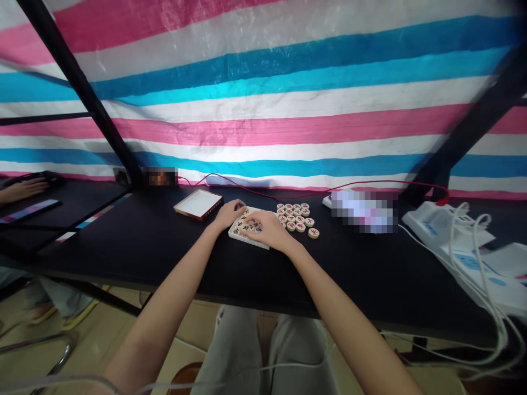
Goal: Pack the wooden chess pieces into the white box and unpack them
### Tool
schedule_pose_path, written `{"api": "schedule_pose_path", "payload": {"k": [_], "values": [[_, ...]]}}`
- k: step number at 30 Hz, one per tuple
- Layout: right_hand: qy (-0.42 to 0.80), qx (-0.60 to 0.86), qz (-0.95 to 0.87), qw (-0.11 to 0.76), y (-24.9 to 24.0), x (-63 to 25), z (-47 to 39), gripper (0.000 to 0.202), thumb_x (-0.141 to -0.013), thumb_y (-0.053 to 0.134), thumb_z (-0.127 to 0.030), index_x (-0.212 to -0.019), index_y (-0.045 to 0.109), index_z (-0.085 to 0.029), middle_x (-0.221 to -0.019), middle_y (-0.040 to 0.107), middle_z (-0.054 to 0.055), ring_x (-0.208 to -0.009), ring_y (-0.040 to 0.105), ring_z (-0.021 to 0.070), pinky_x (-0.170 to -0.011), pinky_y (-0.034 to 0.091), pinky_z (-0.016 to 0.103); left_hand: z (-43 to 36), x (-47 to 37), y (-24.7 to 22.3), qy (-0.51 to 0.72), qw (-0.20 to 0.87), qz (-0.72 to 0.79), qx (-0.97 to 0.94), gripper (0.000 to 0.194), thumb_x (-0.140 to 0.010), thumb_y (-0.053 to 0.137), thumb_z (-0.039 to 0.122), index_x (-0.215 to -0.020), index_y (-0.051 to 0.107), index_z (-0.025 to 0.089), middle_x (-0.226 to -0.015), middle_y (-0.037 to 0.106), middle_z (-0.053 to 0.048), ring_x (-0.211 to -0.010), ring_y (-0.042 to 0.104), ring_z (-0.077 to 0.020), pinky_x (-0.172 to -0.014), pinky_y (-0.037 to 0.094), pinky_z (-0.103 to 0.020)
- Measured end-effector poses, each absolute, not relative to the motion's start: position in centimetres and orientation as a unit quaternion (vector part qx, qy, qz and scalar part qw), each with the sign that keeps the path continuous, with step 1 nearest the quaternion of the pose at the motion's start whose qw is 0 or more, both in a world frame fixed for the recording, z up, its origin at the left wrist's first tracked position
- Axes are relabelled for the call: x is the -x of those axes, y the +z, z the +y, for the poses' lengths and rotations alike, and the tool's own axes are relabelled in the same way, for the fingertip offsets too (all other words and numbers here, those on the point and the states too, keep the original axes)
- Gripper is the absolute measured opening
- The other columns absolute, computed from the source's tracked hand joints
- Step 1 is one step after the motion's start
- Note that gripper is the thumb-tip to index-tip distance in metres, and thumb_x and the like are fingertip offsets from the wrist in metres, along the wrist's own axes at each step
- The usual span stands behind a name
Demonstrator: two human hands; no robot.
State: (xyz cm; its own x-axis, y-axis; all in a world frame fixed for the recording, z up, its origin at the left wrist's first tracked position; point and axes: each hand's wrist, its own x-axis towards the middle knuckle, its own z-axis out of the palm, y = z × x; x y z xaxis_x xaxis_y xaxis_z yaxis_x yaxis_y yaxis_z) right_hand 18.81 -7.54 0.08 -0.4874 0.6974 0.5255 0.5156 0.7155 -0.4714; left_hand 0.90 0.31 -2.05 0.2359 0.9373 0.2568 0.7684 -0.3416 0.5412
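Note:
A shallow white box [256, 243] on the black table holds Chinese chess pieces [236, 230] with dark characters. My left hand [229, 215] curls around its back left edge, thumb and fingers bent against the box. Over the box's right part lies my right hand [269, 227], its thumb and index finger bent around a piece among the others; the palm hides part of the box. Just right of this hand, several round pieces with red characters [300, 226] lie flat in rough rows, one slightly apart at the front right.
An open box lid [200, 204] lies at the left. A blurred-out phone-like device [362, 211] and a white power strip [461, 258] with cables are on the right. A red cable [284, 196] runs along the back. Another person's hand [27, 191] rests at far left.

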Motion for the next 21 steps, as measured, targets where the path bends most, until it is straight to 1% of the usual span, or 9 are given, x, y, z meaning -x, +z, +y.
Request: {"api": "schedule_pose_path", "payload": {"k": [3, 5, 7, 11, 14, 16, 21], "values": [[0.143, 0.378, -0.839, 0.364, 0.2, -19.0, -7.7, 0.021, -0.075, 0.062, -0.035, -0.092, 0.063, -0.021, -0.085, 0.066, 0.001, -0.079, 0.06, 0.0157, -0.076, 0.041, 0.028, 0.4, -0.8, -2.1, 0.278, 0.156, 0.55, -0.772, 0.029, -0.079, 0.047, 0.04, -0.091, 0.063, 0.019, -0.075, 0.061, -0.001, -0.067, 0.055, -0.0143, -0.063, 0.039, -0.026], [0.125, 0.406, -0.829, 0.363, 0.3, -19.1, -7.9, 0.022, -0.076, 0.061, -0.037, -0.092, 0.064, -0.022, -0.08, 0.066, 0.001, -0.075, 0.06, 0.0157, -0.072, 0.041, 0.028, 0.4, -0.7, -2.1, 0.282, 0.16, 0.544, -0.774, 0.03, -0.078, 0.048, 0.04, -0.091, 0.064, 0.018, -0.074, 0.062, -0.001, -0.066, 0.055, -0.0141, -0.063, 0.039, -0.026], [0.093, 0.428, -0.821, 0.367, 0.4, -19.2, -8.1, 0.022, -0.076, 0.06, -0.037, -0.092, 0.064, -0.022, -0.078, 0.065, 0.001, -0.073, 0.059, 0.0161, -0.072, 0.039, 0.029, 0.5, -0.6, -2.1, 0.287, 0.165, 0.537, -0.776, 0.031, -0.078, 0.048, 0.041, -0.091, 0.064, 0.018, -0.074, 0.063, -0.001, -0.066, 0.056, -0.014, -0.063, 0.039, -0.026], [0.043, 0.443, -0.81, 0.382, 0.7, -19.6, -8.8, 0.023, -0.078, 0.059, -0.036, -0.096, 0.063, -0.022, -0.084, 0.066, 0.003, -0.079, 0.058, 0.0175, -0.076, 0.037, 0.031, 0.7, -0.2, -2.0, 0.291, 0.174, 0.526, -0.78, 0.033, -0.077, 0.049, 0.04, -0.088, 0.068, 0.015, -0.077, 0.067, -0.004, -0.069, 0.058, -0.0153, -0.066, 0.042, -0.026], [0.018, 0.435, -0.813, 0.387, 0.6, -20.3, -9.5, 0.021, -0.079, 0.057, -0.034, -0.095, 0.062, -0.021, -0.09, 0.066, 0.003, -0.084, 0.058, 0.018, -0.081, 0.037, 0.032, 0.9, 0.0, -1.9, 0.291, 0.178, 0.524, -0.78, 0.035, -0.077, 0.051, 0.04, -0.09, 0.069, 0.014, -0.081, 0.069, -0.006, -0.072, 0.059, -0.0166, -0.069, 0.043, -0.027], [0.009, 0.435, -0.816, 0.381, 0.4, -21.0, -10.0, 0.02, -0.079, 0.057, -0.032, -0.095, 0.062, -0.021, -0.092, 0.067, 0.003, -0.087, 0.058, 0.0182, -0.083, 0.037, 0.033, 0.9, 0.1, -1.8, 0.294, 0.186, 0.524, -0.777, 0.036, -0.076, 0.051, 0.04, -0.091, 0.07, 0.014, -0.084, 0.07, -0.007, -0.075, 0.061, -0.0174, -0.071, 0.045, -0.027], [-0.011, 0.444, -0.824, 0.352, -0.2, -23.5, -11.0, 0.02, -0.081, 0.056, -0.033, -0.096, 0.062, -0.021, -0.09, 0.067, 0.003, -0.086, 0.058, 0.0198, -0.081, 0.037, 0.034, 0.7, 0.0, -1.6, 0.294, 0.191, 0.526, -0.775, 0.036, -0.077, 0.05, 0.04, -0.093, 0.07, 0.014, -0.09, 0.071, -0.007, -0.08, 0.062, -0.0188, -0.075, 0.046, -0.028]]}}
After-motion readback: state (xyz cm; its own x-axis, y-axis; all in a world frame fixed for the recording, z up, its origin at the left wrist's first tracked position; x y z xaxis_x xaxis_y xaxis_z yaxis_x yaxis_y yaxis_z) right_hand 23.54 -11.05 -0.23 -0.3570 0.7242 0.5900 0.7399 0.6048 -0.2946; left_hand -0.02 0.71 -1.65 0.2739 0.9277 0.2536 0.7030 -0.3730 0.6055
